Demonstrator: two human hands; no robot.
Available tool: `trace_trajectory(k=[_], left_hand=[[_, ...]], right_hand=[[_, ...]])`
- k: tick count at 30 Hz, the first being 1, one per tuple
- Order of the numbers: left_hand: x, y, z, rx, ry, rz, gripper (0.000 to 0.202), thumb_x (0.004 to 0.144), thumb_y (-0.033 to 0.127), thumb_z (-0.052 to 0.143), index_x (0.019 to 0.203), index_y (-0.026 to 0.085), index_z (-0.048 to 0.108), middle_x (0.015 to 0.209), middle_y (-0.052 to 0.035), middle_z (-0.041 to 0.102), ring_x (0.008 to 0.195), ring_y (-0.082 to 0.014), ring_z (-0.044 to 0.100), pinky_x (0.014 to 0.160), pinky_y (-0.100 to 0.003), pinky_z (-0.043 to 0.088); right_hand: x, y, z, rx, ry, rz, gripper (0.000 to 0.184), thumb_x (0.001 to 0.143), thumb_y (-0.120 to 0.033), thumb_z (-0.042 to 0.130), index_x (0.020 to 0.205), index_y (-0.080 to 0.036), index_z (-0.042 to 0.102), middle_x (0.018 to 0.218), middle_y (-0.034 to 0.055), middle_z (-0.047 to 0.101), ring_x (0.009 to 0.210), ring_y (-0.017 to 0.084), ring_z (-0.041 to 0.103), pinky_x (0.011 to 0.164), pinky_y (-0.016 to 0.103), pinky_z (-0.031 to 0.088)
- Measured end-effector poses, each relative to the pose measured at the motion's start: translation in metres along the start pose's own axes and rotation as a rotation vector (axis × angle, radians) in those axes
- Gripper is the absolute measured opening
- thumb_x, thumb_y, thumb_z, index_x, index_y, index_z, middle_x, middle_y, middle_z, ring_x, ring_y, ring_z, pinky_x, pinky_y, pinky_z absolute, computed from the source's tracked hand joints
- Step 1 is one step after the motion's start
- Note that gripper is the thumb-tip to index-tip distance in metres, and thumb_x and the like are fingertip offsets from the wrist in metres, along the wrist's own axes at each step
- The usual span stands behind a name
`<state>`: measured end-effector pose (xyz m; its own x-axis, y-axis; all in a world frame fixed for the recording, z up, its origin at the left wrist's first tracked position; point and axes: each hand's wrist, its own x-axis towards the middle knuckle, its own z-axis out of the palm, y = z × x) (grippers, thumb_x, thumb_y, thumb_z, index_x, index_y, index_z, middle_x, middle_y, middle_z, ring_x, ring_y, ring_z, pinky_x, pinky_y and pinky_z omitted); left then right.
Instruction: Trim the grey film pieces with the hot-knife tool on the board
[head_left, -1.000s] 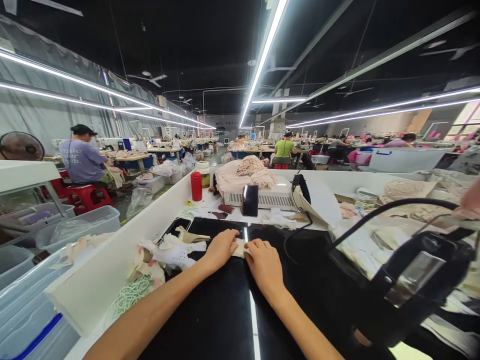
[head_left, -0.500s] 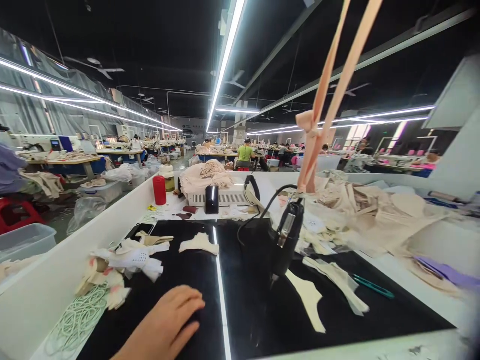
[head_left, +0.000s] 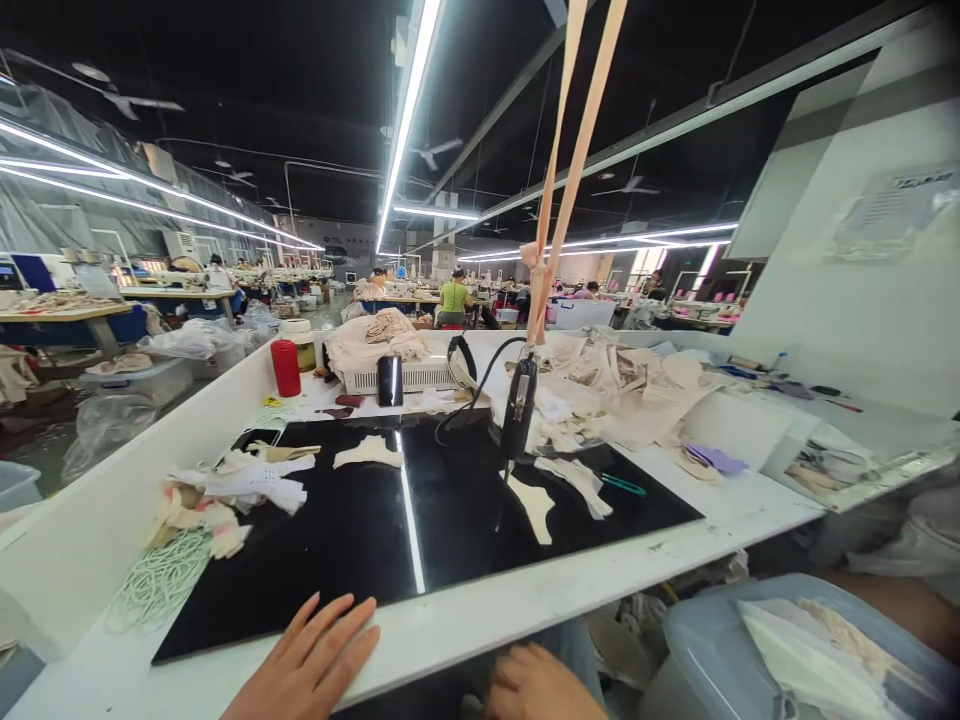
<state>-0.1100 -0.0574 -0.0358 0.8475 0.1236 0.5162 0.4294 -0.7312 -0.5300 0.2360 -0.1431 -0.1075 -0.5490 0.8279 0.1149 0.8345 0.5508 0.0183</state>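
Observation:
My left hand (head_left: 315, 655) lies palm down with fingers spread, at the front edge of a glossy black board (head_left: 352, 560) on the white table. It holds nothing. Below the table's front edge is my right hand (head_left: 540, 685), its fingers curled in; whatever they might hold is hidden. Pink bands (head_left: 559, 200) suspend a black corded tool (head_left: 519, 405), thin tip down, over the board. Near that tip lies a cream fabric piece (head_left: 534, 508), with a pale strip (head_left: 577, 483) and a green tool (head_left: 624, 485) to its right. Another cream piece (head_left: 367, 452) lies further back.
Fabric scraps (head_left: 247, 480) and green cord (head_left: 165, 580) are heaped at left. A red canister (head_left: 286, 368), a black cup (head_left: 390, 381) and a cloth pile (head_left: 630, 375) stand behind. At lower right is a blue-grey bin (head_left: 694, 640) with scraps. Other people work far back.
My view has swung right. My left hand has moved from over the black board to its front edge and flattened. My right hand and the bin have come into view.

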Motion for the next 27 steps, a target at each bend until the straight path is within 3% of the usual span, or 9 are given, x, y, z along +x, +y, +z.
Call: trace_trajectory(k=[1,4,8,12,17,23,27], left_hand=[[-0.003,0.002,0.001,-0.011,-0.026,-0.011,0.066,0.091,-0.003,0.039,0.139,0.028,0.071,0.152,0.0003,0.059,0.137,-0.0219,0.051,0.132,-0.050,0.005],[-0.009,0.008,-0.001,-0.093,-0.121,-0.071,0.082,0.081,-0.014,0.036,0.147,0.025,0.064,0.161,-0.0014,0.049,0.144,-0.0237,0.047,0.131,-0.051,0.011],[-0.007,0.011,-0.007,-0.210,-0.210,-0.108,0.079,0.083,-0.013,0.035,0.152,0.020,0.058,0.164,-0.0027,0.045,0.147,-0.0260,0.042,0.130,-0.050,0.014],[-0.006,0.012,-0.006,-0.220,-0.270,-0.115,0.079,0.084,-0.013,0.033,0.155,0.018,0.053,0.168,-0.0036,0.039,0.150,-0.0279,0.039,0.130,-0.052,0.015],[-0.009,0.014,-0.002,-0.212,-0.356,-0.106,0.080,0.088,-0.015,0.032,0.159,0.018,0.048,0.171,-0.0048,0.033,0.154,-0.0291,0.036,0.130,-0.056,0.016],[-0.004,0.013,-0.003,-0.241,-0.376,-0.124,0.080,0.087,-0.015,0.034,0.158,0.019,0.049,0.170,-0.0038,0.035,0.155,-0.0285,0.034,0.132,-0.057,0.014],[0.001,0.013,-0.009,-0.229,-0.360,-0.142,0.075,0.087,-0.011,0.038,0.154,0.020,0.054,0.168,-0.0023,0.039,0.154,-0.0278,0.034,0.132,-0.056,0.009]], right_hand=[[-0.007,0.005,-0.004,0.003,0.021,0.029,0.018,0.082,-0.022,0.085,0.079,-0.017,0.068,0.078,0.0012,0.066,0.076,0.020,0.063,0.070,0.032,0.050],[-0.035,0.013,-0.021,0.059,0.079,0.102,0.017,0.090,-0.004,0.066,0.094,-0.021,0.067,0.097,0.0014,0.068,0.092,0.022,0.064,0.081,0.037,0.045],[-0.068,0.021,-0.034,0.129,0.084,0.116,0.021,0.101,-0.005,0.051,0.101,-0.020,0.065,0.102,0.0025,0.067,0.095,0.022,0.061,0.088,0.039,0.040],[-0.080,0.027,-0.031,0.152,0.056,0.096,0.027,0.105,-0.005,0.046,0.111,-0.020,0.068,0.103,0.0036,0.068,0.095,0.022,0.063,0.088,0.039,0.039],[-0.073,0.027,-0.017,0.173,-0.022,0.083,0.022,0.104,-0.007,0.051,0.102,-0.019,0.070,0.092,0.0034,0.067,0.084,0.023,0.062,0.079,0.039,0.039],[-0.067,0.019,0.017,0.224,-0.034,0.054,0.020,0.101,-0.008,0.053,0.096,-0.020,0.067,0.089,0.0027,0.067,0.081,0.024,0.065,0.077,0.039,0.041],[-0.059,0.011,0.045,0.214,0.070,-0.081,0.023,0.080,-0.001,0.055,0.085,-0.022,0.065,0.077,0.0013,0.068,0.065,0.022,0.066,0.062,0.036,0.043]])
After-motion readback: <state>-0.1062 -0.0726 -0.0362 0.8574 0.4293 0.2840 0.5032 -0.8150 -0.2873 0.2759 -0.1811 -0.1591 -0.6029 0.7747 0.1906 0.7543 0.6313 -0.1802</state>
